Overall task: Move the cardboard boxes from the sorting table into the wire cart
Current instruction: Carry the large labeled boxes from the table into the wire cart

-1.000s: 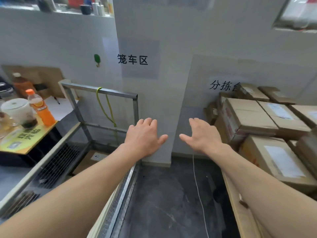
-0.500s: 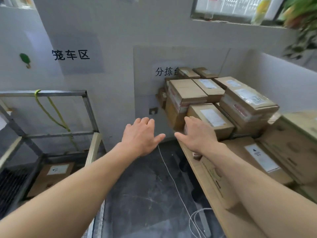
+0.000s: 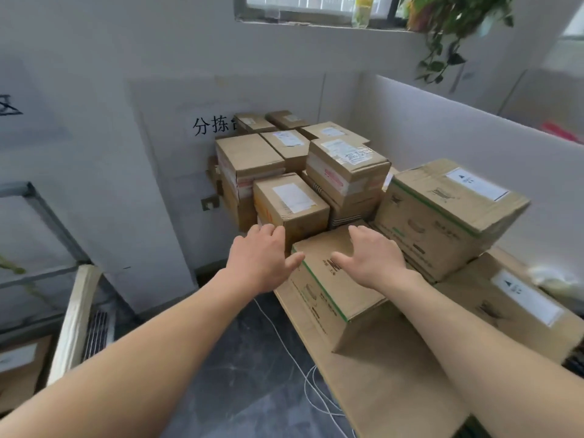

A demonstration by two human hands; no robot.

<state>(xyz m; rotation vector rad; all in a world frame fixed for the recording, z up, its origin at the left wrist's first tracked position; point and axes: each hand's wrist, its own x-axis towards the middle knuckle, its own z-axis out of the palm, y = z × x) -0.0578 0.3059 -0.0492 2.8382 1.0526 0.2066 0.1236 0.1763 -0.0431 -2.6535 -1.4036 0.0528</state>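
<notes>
Several cardboard boxes are stacked on the sorting table [image 3: 388, 390] at the right. Nearest me lies a flat box with a green stripe [image 3: 328, 289]. My right hand [image 3: 369, 257] hovers open over its top, fingers spread. My left hand [image 3: 262, 257] is open just off that box's left edge, in front of a small labelled box [image 3: 290, 203]. Neither hand holds anything. The wire cart [image 3: 38, 216] shows at the far left, with one box [image 3: 19, 365] lying inside it.
A big box with a green stripe [image 3: 448, 213] sits right of my hands, another labelled box [image 3: 518, 305] below it. White cables [image 3: 303, 374] trail on the dark floor between cart and table. A white partition [image 3: 458, 134] backs the table.
My view has swung right from the cart to the sorting table. Both open hands have moved from over the floor gap to the nearest box.
</notes>
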